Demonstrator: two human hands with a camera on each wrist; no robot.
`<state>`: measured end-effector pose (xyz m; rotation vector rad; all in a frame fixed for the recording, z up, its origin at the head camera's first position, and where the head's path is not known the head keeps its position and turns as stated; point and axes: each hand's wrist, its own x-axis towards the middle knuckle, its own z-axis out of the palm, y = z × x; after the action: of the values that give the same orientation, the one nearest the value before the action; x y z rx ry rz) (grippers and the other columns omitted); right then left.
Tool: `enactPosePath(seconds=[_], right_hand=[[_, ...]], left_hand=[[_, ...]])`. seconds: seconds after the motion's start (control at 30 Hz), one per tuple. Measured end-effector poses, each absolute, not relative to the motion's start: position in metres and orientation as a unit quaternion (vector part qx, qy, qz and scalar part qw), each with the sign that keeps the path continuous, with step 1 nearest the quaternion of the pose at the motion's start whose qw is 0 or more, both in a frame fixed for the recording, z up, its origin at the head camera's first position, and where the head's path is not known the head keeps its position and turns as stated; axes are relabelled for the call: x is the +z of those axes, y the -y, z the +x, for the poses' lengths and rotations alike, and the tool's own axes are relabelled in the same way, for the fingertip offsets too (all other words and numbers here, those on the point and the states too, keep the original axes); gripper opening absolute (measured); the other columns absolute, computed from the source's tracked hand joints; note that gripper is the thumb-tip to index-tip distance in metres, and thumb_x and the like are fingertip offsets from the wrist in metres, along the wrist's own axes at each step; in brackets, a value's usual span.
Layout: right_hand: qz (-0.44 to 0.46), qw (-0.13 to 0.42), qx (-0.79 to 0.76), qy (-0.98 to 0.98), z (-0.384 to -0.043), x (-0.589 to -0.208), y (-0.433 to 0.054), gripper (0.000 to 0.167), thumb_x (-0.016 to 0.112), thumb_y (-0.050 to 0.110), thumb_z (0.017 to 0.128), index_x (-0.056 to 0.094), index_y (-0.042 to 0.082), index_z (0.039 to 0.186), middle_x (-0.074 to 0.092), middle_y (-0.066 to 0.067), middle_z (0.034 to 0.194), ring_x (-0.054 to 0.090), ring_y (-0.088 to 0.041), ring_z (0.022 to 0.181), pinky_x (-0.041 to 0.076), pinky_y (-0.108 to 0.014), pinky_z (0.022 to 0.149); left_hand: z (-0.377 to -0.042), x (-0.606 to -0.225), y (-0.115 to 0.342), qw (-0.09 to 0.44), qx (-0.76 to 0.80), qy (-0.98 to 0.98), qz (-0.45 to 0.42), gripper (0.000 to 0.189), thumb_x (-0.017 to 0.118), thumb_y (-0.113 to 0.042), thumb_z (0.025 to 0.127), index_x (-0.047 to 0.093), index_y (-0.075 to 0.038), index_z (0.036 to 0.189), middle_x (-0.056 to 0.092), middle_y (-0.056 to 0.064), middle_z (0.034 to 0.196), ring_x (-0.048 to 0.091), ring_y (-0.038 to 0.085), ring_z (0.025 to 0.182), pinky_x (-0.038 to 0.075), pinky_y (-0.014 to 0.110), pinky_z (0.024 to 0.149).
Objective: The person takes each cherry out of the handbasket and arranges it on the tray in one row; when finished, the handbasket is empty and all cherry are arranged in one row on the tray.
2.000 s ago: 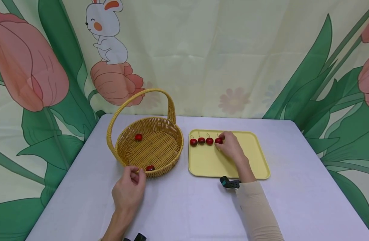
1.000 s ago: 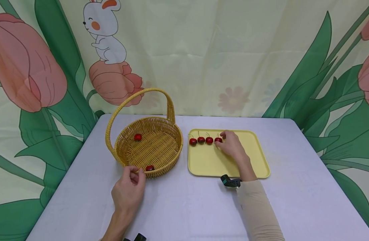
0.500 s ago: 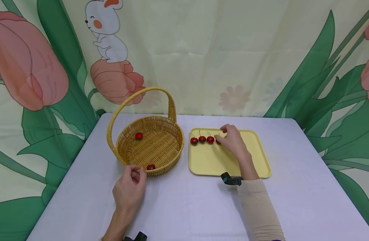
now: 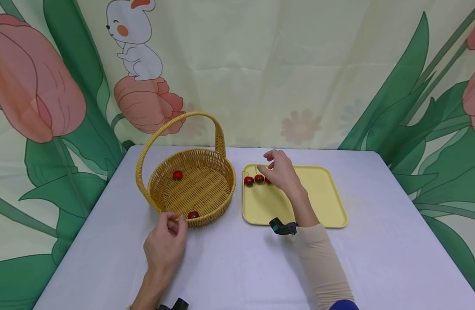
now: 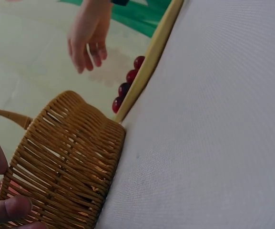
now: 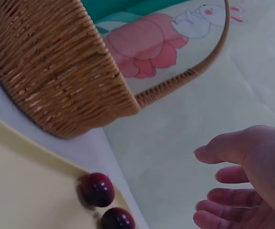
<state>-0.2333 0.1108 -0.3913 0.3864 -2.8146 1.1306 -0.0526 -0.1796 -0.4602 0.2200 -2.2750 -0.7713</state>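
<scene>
Left grip: fingers bent, thumb opposed to them in a pinch; left wrist just behind this grip; left forearm slanting back and leftward from it. Right grip, ahead and to the right of the left one: raised, fingers loosely curved and slightly parted, thumb extended, standing apart from them; right wrist behind and right of this grip; right forearm beige-sleeved, running back and rightward from it

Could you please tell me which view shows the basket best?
The head view: it shows the basket with its inside and whole handle. Both wrist views show mainly its woven outer side and part of the handle.
</scene>
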Motion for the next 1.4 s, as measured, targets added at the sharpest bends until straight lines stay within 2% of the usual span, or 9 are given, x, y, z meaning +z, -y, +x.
enactPosePath(seconds=[0.23,0.53,0.73,0.93,1.4], right_hand=[[0.175,0.039,0.377,0.909,-0.23,-0.385,-0.079,0.043,0.068,0.028,0.091,0.057,0.003,0.124,0.058,-0.015,0.123,0.061,-0.033,0.101,0.052,-0.041,0.085],[0.235,0.028,0.378,0.895,-0.222,-0.383,-0.04,0.043,0.071,0.025,0.09,0.058,0.003,0.125,0.059,-0.015,0.122,0.061,-0.028,0.1,0.053,-0.036,0.081],[0.281,0.017,0.375,0.883,-0.221,-0.381,-0.018,0.046,0.073,0.025,0.089,0.058,0.003,0.127,0.059,-0.016,0.122,0.061,-0.03,0.104,0.053,-0.038,0.087],[0.318,-0.012,0.357,0.878,-0.224,-0.385,0.001,0.049,0.074,0.027,0.089,0.058,0.005,0.13,0.058,-0.009,0.123,0.061,-0.026,0.105,0.052,-0.035,0.088],[0.368,-0.074,0.33,0.866,-0.223,-0.397,0.035,0.053,0.075,0.029,0.089,0.056,0.007,0.133,0.058,-0.013,0.132,0.062,-0.029,0.114,0.052,-0.034,0.094]], left_hand=[[-0.053,-0.46,0.179,0.352,-0.299,0.882,0.089,0.01,0.069,-0.018,0.087,0.063,-0.011,0.09,0.058,-0.005,0.059,0.047,0.005,0.049,0.037,0.022,0.048],[-0.053,-0.459,0.18,0.355,-0.296,0.882,0.087,0.009,0.069,-0.017,0.086,0.063,-0.011,0.09,0.058,-0.005,0.059,0.047,0.005,0.048,0.036,0.022,0.047],[-0.053,-0.46,0.18,0.352,-0.3,0.882,0.086,0.009,0.069,-0.017,0.087,0.063,-0.011,0.09,0.058,-0.005,0.059,0.048,0.005,0.048,0.037,0.022,0.047],[-0.054,-0.46,0.18,0.356,-0.298,0.882,0.082,0.009,0.069,-0.017,0.086,0.063,-0.01,0.09,0.058,-0.006,0.058,0.048,0.004,0.048,0.037,0.021,0.047],[-0.054,-0.461,0.181,0.36,-0.295,0.882,0.076,0.01,0.069,-0.017,0.086,0.063,-0.01,0.089,0.058,-0.005,0.058,0.047,0.004,0.048,0.036,0.021,0.047]])
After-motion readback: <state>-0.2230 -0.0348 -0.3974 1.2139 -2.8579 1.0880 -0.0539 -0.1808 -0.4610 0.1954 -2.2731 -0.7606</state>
